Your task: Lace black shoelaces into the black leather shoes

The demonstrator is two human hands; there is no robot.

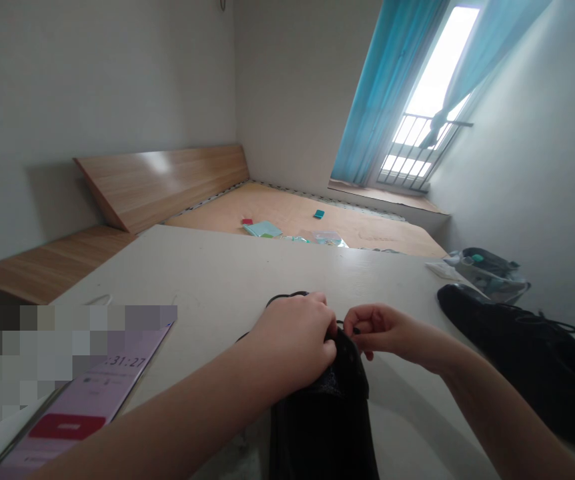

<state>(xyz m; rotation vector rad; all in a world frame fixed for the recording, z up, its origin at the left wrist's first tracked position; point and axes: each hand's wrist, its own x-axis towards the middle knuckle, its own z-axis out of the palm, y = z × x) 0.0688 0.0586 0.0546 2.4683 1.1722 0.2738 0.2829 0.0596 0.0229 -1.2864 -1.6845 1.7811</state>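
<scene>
A black lace-up shoe (323, 433) rests on the white table right in front of me, its near end cut off by the lower edge of the view. Over its upper part curls my left hand (297, 340), closed, with fingers bent against the shoe's edge. A loop of black shoelace (281, 297) shows behind that hand. My right hand (380, 330) is at the shoe's right side, thumb and fingers pinched together on a short stretch of dark lace. The fingertips of both hands nearly meet, and they partly hide the eyelets.
Another black lace-up shoe (522, 360) lies at the table's right side. A phone (87, 393) with a lit timer screen is at the left. Beyond the white table (217, 267) are a bed (367, 230) with small packets and a bagged bin (497, 273).
</scene>
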